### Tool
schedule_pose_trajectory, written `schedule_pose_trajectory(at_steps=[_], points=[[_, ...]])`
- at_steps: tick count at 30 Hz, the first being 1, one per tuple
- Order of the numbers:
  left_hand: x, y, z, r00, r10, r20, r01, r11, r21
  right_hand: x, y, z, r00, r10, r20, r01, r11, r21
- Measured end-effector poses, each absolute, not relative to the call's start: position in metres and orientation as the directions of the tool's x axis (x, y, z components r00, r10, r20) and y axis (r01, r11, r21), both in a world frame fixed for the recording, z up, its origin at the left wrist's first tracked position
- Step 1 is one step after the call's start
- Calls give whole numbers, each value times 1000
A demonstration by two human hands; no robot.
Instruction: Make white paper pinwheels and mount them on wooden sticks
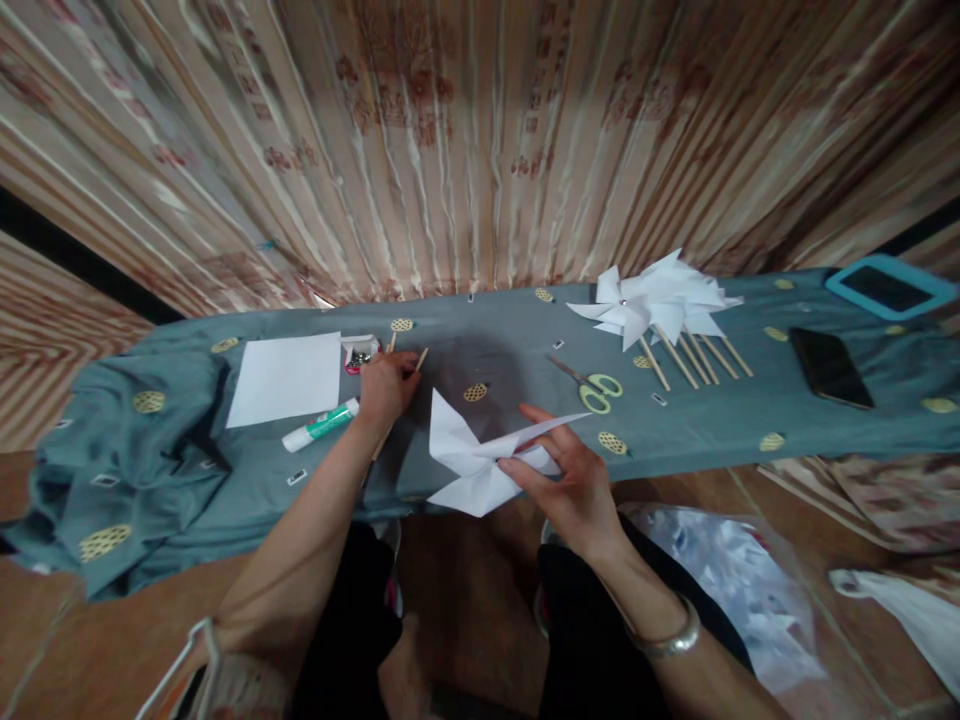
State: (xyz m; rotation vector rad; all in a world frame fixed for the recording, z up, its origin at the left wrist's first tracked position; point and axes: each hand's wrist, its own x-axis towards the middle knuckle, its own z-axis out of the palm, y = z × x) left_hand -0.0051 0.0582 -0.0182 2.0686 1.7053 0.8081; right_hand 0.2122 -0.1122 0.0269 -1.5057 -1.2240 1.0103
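Note:
My right hand (566, 475) pinches a white paper pinwheel (469, 462) near its middle, thumb on the front, and holds it over the table's near edge. My left hand (388, 385) is closed on a thin wooden stick (422, 358), whose tip pokes out past the fingers. Another stick (392, 342) shows just behind that hand, partly hidden by it. Left of the fingers sits a small red and white box (361, 355) of shiny metal pins. A green and white glue stick (321, 425) lies beside the left wrist.
White paper sheets (285, 380) lie at the left on the grey-green cloth (510, 350). Scissors (592, 388) with green handles rest right of centre. Several finished pinwheels (667, 300) on sticks, a dark phone (831, 368) and a blue-framed device (891, 287) are further right. A curtain hangs behind.

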Motion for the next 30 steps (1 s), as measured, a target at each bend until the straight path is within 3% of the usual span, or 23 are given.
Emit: schedule_pose_trajectory(at_steps=[3, 5, 6, 10, 12, 17, 23, 30], points=[[9, 47, 1, 55, 974, 219, 679, -197, 707, 214, -114, 32, 169, 985, -23, 195, -57, -979], [20, 27, 17, -1, 988, 154, 332, -145, 932, 215, -117, 36, 163, 986, 28, 192, -4, -981], [25, 15, 25, 12, 996, 92, 183, -93, 979, 215, -120, 39, 164, 984, 69, 206, 34, -978], [40, -37, 47, 120, 963, -241, -158, 259, 953, 220, -132, 50, 181, 938, 296, 375, 212, -902], [43, -55, 50, 205, 917, -343, -194, 382, 904, 223, -137, 54, 151, 900, 410, 485, 294, -824], [46, -71, 45, 312, 854, -417, -266, 500, 824, 225, -138, 60, 0, 818, 575, 631, 446, -635], [45, -71, 44, 402, 812, -424, -231, 538, 811, 219, -131, 61, -79, 738, 670, 702, 518, -489], [39, -74, 43, 423, 846, -326, -175, 429, 886, 217, -130, 60, -129, 666, 735, 709, 579, -401]])
